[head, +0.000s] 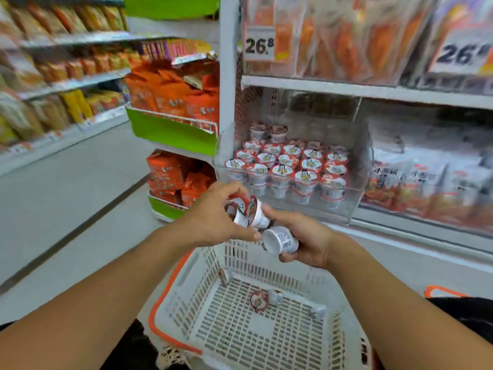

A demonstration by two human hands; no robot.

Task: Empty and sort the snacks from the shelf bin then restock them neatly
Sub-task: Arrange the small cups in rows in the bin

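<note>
Left hand (213,214): fingers curled around 2 snack cups (246,212) | Right hand (304,240): grips 1 cup (280,240) on its side | Both above white basket (186,303) holding loose cups (260,300) | Clear shelf bin (357,161): upright cups in rows

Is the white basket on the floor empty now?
Not quite empty. A few small red-and-white snack cups lie on the bottom of the white plastic basket with the orange rim; most of its slotted floor shows bare.
</note>
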